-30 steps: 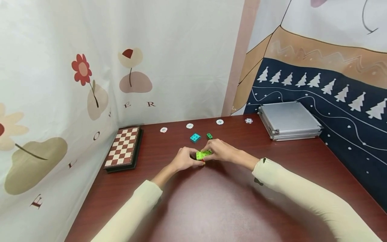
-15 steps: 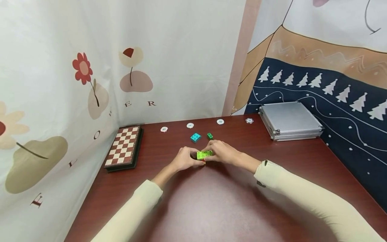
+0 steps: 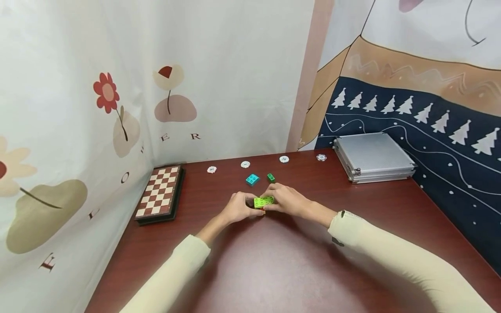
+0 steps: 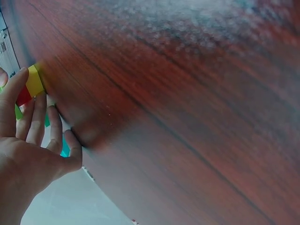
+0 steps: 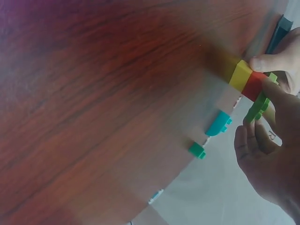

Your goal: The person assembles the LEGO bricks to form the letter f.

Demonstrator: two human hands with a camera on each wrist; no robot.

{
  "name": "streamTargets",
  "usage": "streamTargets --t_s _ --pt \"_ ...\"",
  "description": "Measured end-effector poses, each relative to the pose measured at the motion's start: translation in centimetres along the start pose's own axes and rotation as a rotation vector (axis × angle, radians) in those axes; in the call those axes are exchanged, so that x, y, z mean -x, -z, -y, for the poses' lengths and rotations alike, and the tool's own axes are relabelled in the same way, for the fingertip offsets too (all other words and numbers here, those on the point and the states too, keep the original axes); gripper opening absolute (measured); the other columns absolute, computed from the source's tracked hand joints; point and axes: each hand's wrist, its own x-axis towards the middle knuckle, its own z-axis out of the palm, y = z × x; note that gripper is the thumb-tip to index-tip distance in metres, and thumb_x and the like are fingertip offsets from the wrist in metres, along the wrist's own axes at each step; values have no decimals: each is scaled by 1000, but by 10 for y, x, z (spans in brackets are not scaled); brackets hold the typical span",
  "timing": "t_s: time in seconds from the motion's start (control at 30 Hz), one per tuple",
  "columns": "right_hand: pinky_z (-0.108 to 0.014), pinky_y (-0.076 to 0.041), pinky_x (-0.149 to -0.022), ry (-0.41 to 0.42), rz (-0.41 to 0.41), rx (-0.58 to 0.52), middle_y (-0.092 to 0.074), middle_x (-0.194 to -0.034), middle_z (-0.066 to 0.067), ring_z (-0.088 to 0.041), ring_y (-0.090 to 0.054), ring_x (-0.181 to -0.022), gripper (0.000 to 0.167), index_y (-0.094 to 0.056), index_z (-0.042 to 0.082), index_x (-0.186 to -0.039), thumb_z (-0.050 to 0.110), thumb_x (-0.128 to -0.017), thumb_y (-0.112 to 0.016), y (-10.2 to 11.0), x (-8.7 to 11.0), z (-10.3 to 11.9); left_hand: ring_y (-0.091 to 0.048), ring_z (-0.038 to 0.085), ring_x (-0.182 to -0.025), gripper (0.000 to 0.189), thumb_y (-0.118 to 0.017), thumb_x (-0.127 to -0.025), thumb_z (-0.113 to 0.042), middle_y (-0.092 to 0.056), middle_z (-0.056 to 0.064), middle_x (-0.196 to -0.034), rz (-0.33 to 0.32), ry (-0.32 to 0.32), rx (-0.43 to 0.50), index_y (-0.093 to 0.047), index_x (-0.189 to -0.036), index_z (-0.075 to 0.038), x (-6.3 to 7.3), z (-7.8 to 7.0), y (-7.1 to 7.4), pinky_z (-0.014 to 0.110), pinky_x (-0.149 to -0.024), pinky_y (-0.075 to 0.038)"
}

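Since half a second ago the head view has tipped slightly, so everything sits a little lower in it; both hands and the bricks between them keep their places. Nearest are two pale cream fabric sleeves (image 3: 168,274), reaching in over the reddish-brown wood-grain table (image 3: 282,265) toward the lime-green rectangular studded plastic brick (image 3: 261,201). Left of this brick, the left hand (image 3: 238,206) grips the red plastic brick (image 5: 253,87) and yellow plastic brick (image 5: 240,76) beneath it, yellow lowest. From the right, the right hand (image 3: 287,200) pinches the lime-green brick, which sits atop the red one; I cannot tell whether it is fully seated. Well left of it lies a brown-and-cream checkered board box (image 3: 160,191). Just beyond it are a cyan studded plastic brick (image 3: 252,179) and a small dark-green plastic brick (image 3: 271,178). Farther beyond, four round whitish chips (image 3: 284,159) form a row. Beyond it and well right lies a flat silver metal case (image 3: 373,156); behind everything hangs printed cloth (image 3: 235,87).
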Motion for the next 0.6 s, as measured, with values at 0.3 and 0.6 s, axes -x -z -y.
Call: streamTargets --t_s 0.3,0.6 --pt "-32 -55 -79 73 -26 -40 -67 -114 -3 -16 -64 -94 40 -73 12 -127 37 -96 -77 6 2 -4 -63 7 -67 37 -92 -81 -28 -72 -5 -80 28 -33 -44 -75 -110 -13 -1 -3 0 26 -65 -52" --pt "-36 -56 -89 -64 -42 -125 -67 -117 -4 -18 -63 -103 40 -72 10 -129 39 -100 -70 26 2 -16 -62 13 -80 49 -92 -80 -29 -70 1 -89 65 -36 -45 -71 -120 -9 1 -2 3 30 -72 -53"
